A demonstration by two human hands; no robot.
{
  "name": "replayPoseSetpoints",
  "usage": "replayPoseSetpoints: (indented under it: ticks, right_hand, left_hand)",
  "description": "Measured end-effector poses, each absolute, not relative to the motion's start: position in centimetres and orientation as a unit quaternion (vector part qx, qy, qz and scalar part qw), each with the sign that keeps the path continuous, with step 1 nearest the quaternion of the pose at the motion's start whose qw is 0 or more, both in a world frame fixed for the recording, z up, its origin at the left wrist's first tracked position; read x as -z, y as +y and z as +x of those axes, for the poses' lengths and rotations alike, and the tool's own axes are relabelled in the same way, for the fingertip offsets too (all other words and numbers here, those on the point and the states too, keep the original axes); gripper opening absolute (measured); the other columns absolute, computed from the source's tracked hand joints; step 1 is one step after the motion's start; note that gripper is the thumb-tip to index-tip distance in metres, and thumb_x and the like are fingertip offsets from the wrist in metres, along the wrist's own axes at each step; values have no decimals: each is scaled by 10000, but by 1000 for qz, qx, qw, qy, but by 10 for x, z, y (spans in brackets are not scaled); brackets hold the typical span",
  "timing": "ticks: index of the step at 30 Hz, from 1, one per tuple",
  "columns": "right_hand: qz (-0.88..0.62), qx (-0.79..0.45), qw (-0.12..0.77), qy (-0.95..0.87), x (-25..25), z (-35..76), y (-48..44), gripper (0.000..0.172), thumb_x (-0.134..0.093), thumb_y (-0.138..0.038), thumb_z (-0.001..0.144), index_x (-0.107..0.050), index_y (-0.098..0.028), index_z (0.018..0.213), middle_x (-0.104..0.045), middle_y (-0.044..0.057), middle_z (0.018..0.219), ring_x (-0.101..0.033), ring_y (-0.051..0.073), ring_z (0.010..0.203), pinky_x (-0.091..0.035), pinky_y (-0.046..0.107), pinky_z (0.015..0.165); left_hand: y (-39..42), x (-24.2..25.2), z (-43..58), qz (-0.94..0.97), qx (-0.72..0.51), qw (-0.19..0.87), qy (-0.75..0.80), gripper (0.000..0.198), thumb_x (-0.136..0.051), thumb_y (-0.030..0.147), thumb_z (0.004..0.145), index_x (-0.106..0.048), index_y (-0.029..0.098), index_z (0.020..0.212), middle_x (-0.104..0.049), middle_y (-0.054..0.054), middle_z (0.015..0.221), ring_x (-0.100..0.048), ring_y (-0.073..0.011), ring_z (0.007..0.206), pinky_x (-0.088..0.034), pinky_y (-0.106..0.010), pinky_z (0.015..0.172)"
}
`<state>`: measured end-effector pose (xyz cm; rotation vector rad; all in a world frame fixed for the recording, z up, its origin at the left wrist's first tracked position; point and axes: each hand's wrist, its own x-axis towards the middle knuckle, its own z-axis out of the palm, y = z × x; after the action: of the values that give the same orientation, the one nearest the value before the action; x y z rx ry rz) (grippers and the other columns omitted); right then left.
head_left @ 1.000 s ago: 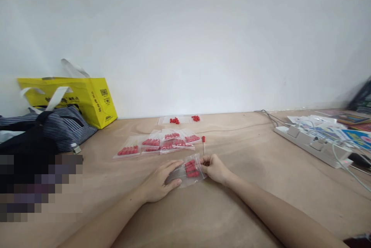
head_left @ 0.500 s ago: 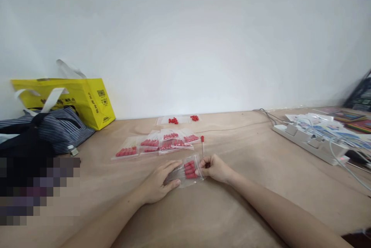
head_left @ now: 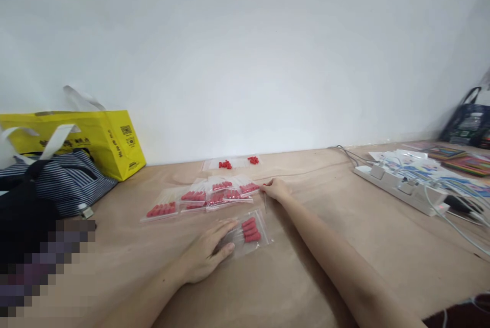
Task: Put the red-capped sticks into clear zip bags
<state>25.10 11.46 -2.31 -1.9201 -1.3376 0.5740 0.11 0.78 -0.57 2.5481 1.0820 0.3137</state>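
My right hand (head_left: 276,190) pinches the red bulb end of a dropper, whose thin clear stem (head_left: 266,204) points towards me on the table. In front of me lies a clear zip bag (head_left: 264,221) holding several droppers with red bulbs (head_left: 251,230). Flat on the left end of that bag rests my left hand (head_left: 209,249), thumb and fingers apart. Just beyond is an overlapping group of filled zip bags (head_left: 218,196), each with a row of red bulbs. One more filled bag (head_left: 163,206) sits at the group's left side.
Small loose red bulbs (head_left: 225,164) and clear stems (head_left: 241,163) lie near the wall. A yellow bag (head_left: 115,139) and a striped bag (head_left: 72,180) stand left. On the right are a white power strip (head_left: 398,190) with cables and some printed sheets (head_left: 429,167).
My right hand has left the edge of the near bag, moved forward and taken hold of the loose dropper by its bulb. My left hand stays on the bag. The view has shifted slightly.
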Motion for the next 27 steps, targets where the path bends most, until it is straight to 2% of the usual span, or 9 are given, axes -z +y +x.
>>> replayPoseSetpoints:
  ticks: [3,5,8,10,12,17,22,27]
  right_hand:
    - [-735,-245,376,-508,26,252,114,233,-603,-336,590,-522,-167,451,-534,52,506,-563,218,657,-367,266,553]
    - [-715,-268,404,-504,26,258,109,228,-543,-329,653,-528,-160,501,-513,35,486,-549,183,591,-362,242,505]
    - [-675,-300,462,-490,27,265,92,210,-424,-330,747,-536,-152,735,-529,11,556,-509,120,501,-362,206,444]
    - [-651,-312,499,-479,29,268,76,236,-377,-328,775,-469,-165,918,-532,-9,616,-491,95,478,-377,193,430]
    - [-608,-337,551,-462,33,268,59,274,-394,-347,766,-401,-186,987,-509,-33,624,-479,87,473,-393,191,429]
    - [-478,-409,664,-404,42,264,34,341,-534,-417,662,-400,-207,894,-477,-62,605,-463,80,451,-397,201,416]
    - [-463,-399,696,-377,40,263,31,377,-581,-418,619,-396,-209,873,-477,-68,606,-459,72,434,-391,205,406]
    - [-457,-447,679,-362,38,256,20,397,-608,-419,598,-394,-203,853,-505,-61,596,-494,82,437,-413,219,416]
  left_hand:
    - [9,6,0,905,-103,178,372,508,-426,305,822,-267,246,1301,-307,-19,1356,-266,-224,1230,-237,-413,1010]
    - [9,9,-1,905,-107,176,372,529,-441,309,813,-256,251,1306,-298,-21,1360,-260,-230,1232,-237,-418,1009]
    - [10,13,0,905,-120,172,371,528,-440,336,818,-251,269,1306,-300,-17,1359,-265,-234,1229,-243,-418,1006]
    - [10,15,1,904,-124,170,372,517,-431,349,824,-254,277,1304,-298,-13,1360,-259,-237,1231,-242,-424,1004]
    - [11,17,2,904,-124,168,374,506,-420,356,828,-259,279,1302,-298,-11,1360,-251,-236,1235,-239,-429,1004]
    - [11,17,2,905,-120,156,376,505,-416,362,830,-258,273,1301,-300,-16,1358,-252,-229,1234,-234,-431,1006]
    - [9,12,3,908,-121,154,370,493,-406,361,838,-253,281,1300,-305,-9,1356,-254,-228,1234,-244,-431,1001]
    - [9,13,3,908,-117,150,373,498,-413,366,833,-262,271,1298,-306,-17,1356,-263,-236,1230,-248,-434,999]
